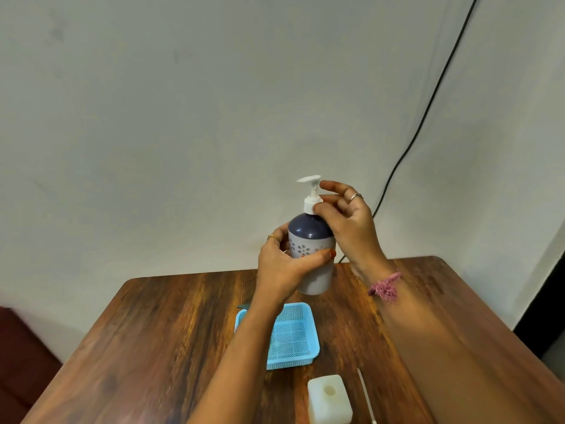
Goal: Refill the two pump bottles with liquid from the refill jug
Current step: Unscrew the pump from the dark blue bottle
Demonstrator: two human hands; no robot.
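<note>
The pump bottle point(311, 255) is held above the worktop point(171, 325), at 12 o'clock from the blue tray point(301, 356). Left hand point(281, 264) fingers clasp its smooth, probably slippery body; right hand point(345, 221) fingers pinch the white collar point(310, 205), the sensible place to twist.

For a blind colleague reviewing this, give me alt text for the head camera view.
Left hand holds a navy-and-grey pump bottle above a wooden table while the right hand touches its white pump collar. Below sit a blue mesh basket and a translucent square container.
</note>
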